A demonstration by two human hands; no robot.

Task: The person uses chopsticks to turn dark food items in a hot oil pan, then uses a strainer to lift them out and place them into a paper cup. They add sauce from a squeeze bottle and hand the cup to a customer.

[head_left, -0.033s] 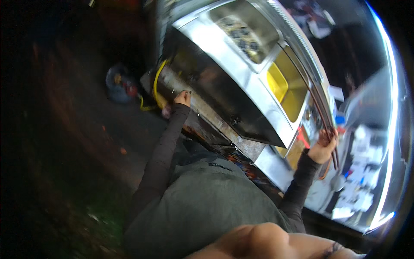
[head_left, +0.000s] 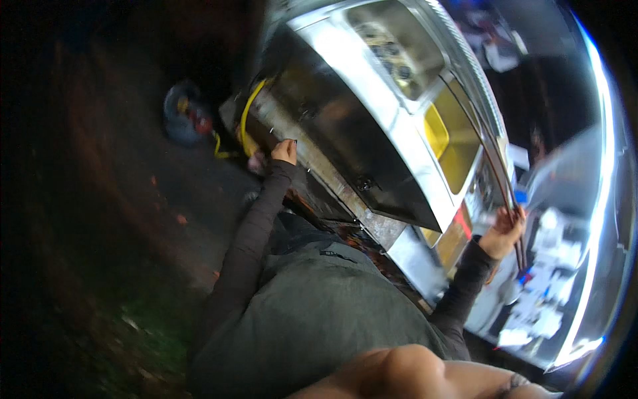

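The right hand (head_left: 503,236) wraps around thin brown rods (head_left: 496,169) beside the sink (head_left: 405,113); the left hand (head_left: 284,152) curls, contents unclear. Seemingly a steadying step; the next move calls for firm grip.

Ground (head_left: 193,206) at left dark, with dim green patch (head_left: 143,342) toward lower corner. Steel sink unit (head_left: 377,93) stands at upper middle. Bright light strip (head_left: 606,133) noted along right side.

Left hand (head_left: 284,152) seems blurred, grip unclear.
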